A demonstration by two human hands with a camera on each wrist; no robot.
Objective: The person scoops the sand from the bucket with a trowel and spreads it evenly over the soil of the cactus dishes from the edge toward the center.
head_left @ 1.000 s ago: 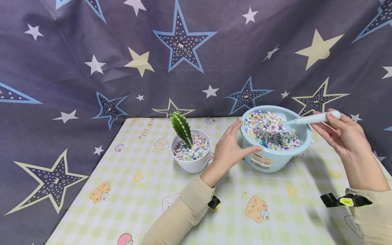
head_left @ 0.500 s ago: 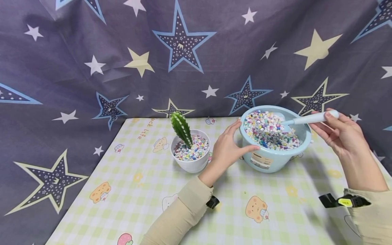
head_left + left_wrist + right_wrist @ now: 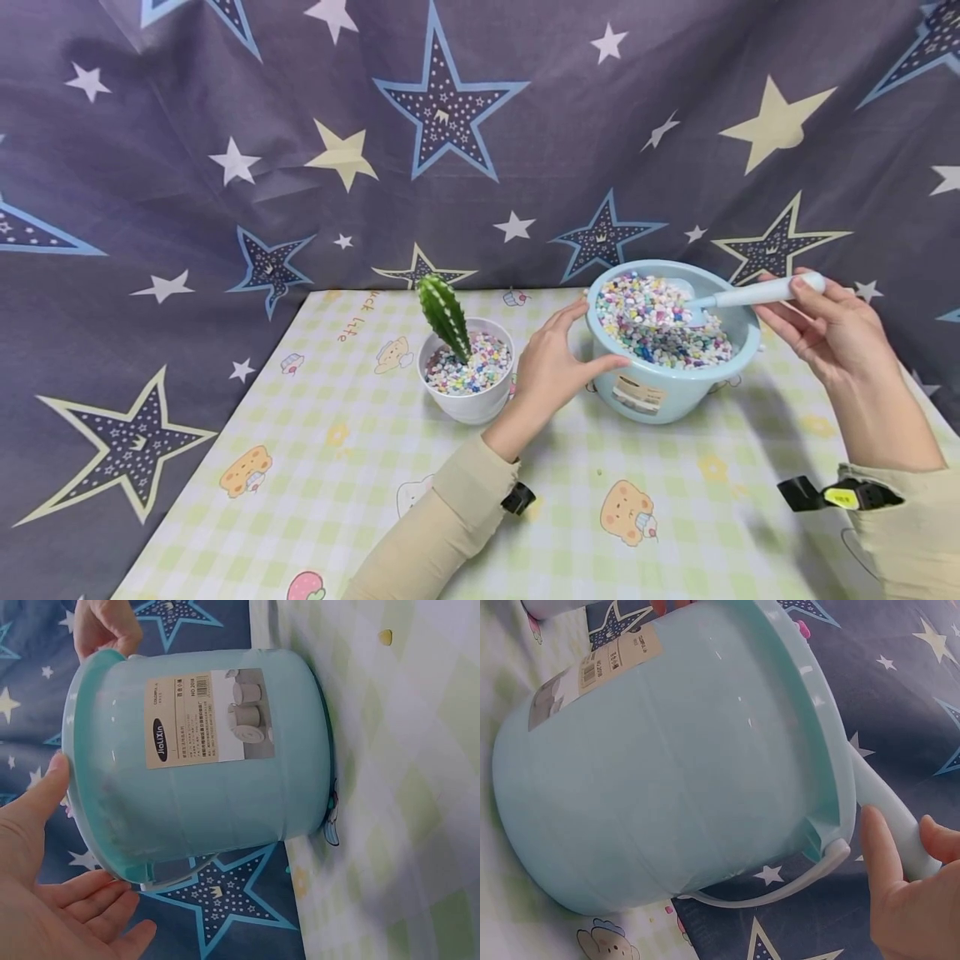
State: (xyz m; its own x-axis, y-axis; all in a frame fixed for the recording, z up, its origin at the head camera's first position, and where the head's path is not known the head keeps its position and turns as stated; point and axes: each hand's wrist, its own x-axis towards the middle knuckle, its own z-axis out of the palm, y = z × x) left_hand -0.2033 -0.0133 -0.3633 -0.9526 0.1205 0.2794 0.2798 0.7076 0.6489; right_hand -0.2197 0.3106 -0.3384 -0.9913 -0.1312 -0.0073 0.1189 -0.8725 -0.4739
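Note:
A light blue bucket [image 3: 660, 392] [image 3: 210, 750] [image 3: 667, 772] full of coloured pebbles [image 3: 652, 321] stands on the checked tablecloth, right of centre. My left hand [image 3: 566, 354] [image 3: 45, 885] rests against its left side, thumb at the rim and fingers nearly straight. My right hand [image 3: 825, 333] [image 3: 907, 900] pinches the end of a pale blue scoop [image 3: 757, 292] [image 3: 885, 810]. The scoop's blade lies in the pebbles by the far right rim. A white pot [image 3: 468, 400] with a green cactus [image 3: 444, 315] and pebbles stands just left of my left hand.
The checked tablecloth [image 3: 337, 467] with bear prints covers the table. A dark star-patterned cloth [image 3: 225, 167] hangs behind it and down the left side. The bucket's wire handle [image 3: 780, 889] hangs down at its side.
The scoop's handle has shifted slightly left and its blade has sunk a little further into the pebbles. My left hand has stayed at the bucket's side.

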